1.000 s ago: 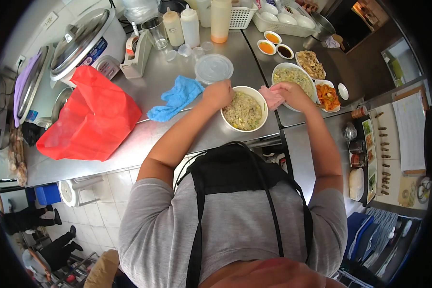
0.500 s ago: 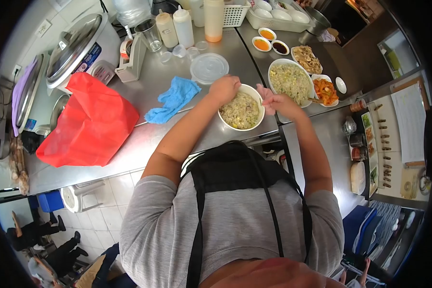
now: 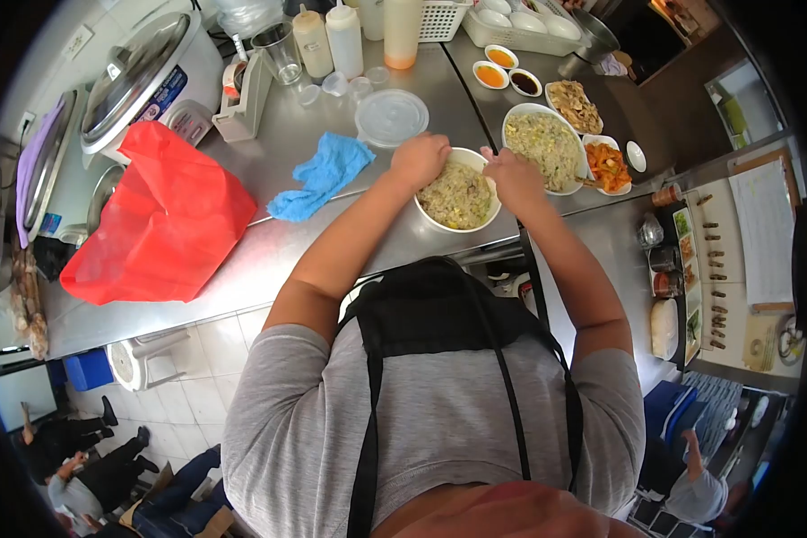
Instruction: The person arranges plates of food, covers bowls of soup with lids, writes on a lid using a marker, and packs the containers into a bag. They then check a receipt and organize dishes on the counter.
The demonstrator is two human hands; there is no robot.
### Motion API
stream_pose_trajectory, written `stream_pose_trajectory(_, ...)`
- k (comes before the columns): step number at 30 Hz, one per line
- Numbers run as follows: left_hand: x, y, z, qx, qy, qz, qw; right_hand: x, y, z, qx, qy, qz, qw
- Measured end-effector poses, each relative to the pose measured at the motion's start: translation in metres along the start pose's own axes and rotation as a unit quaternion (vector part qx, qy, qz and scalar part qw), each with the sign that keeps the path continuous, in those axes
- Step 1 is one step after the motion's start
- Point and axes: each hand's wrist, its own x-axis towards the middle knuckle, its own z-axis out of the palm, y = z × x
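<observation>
A round white bowl of fried rice (image 3: 458, 199) stands near the front edge of the steel counter. My left hand (image 3: 420, 160) is closed on its upper left rim. My right hand (image 3: 515, 177) is at the upper right rim, its fingers pinched on a pink cloth (image 3: 487, 153), which is mostly hidden by the hand. A clear round lid (image 3: 392, 117) lies flat beyond my left hand. The blue cloth (image 3: 322, 176) lies crumpled to the left. Just right of my right hand is a larger oval dish of fried rice (image 3: 543, 148).
A red bag (image 3: 166, 220) and a large lidded cooker (image 3: 148, 76) stand left. Squeeze bottles (image 3: 344, 40) and small clear cups are at the back. Sauce dishes (image 3: 490, 75), a mushroom-like dish (image 3: 574, 106) and an orange-red dish (image 3: 606, 166) sit right. Other people are at the lower corners.
My right hand has moved left with the pink cloth, from beside the oval dish to the bowl's rim, and now covers most of the cloth. My left hand stays at the rim.
</observation>
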Motion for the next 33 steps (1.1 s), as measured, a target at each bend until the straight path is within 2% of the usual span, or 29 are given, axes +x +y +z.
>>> stream_pose_trajectory(3,0.0,-0.002,0.002,0.014,0.005,0.004,1.0,0.006,0.0,0.002,-0.034,0.05,-0.059,0.996)
stream_pose_trajectory(6,0.001,-0.001,0.003,0.024,0.007,-0.014,1.0,0.025,0.019,-0.006,0.133,-0.05,-0.089,0.986)
stream_pose_trajectory(9,-0.001,0.001,0.002,0.006,0.016,-0.017,1.0,0.025,0.024,-0.026,0.263,-0.12,0.005,0.957)
stream_pose_trajectory(12,-0.001,0.002,0.001,0.004,0.013,-0.021,1.0,0.02,0.021,-0.022,0.117,-0.103,-0.05,0.987)
stream_pose_trajectory(15,-0.004,0.004,0.001,-0.003,0.033,-0.03,0.999,0.006,0.008,-0.023,0.022,-0.032,-0.049,0.998)
stream_pose_trajectory(17,-0.006,0.001,0.003,-0.017,0.034,-0.056,0.998,-0.01,0.016,0.0,0.08,0.021,-0.092,0.992)
stream_pose_trajectory(19,-0.01,-0.001,0.006,-0.036,0.052,-0.083,0.995,-0.02,0.026,-0.001,0.184,-0.022,-0.084,0.979)
stream_pose_trajectory(21,-0.021,-0.002,0.006,-0.06,0.089,-0.117,0.987,-0.025,0.035,-0.025,0.328,-0.161,-0.027,0.93)
stream_pose_trajectory(24,-0.03,-0.008,-0.011,-0.07,-0.015,-0.209,0.975,-0.031,0.057,0.003,0.497,-0.019,0.075,0.865)
stream_pose_trajectory(27,-0.019,0.007,-0.02,0.043,0.0,-0.083,0.996,-0.022,0.051,0.021,0.513,0.036,0.068,0.855)
stream_pose_trajectory(30,0.005,0.029,-0.015,0.104,-0.01,0.051,0.993,-0.015,0.022,0.011,0.446,0.032,0.065,0.892)
stream_pose_trajectory(33,0.019,0.03,0.002,0.142,-0.081,0.065,0.984,-0.014,0.021,0.015,0.465,0.028,0.077,0.881)
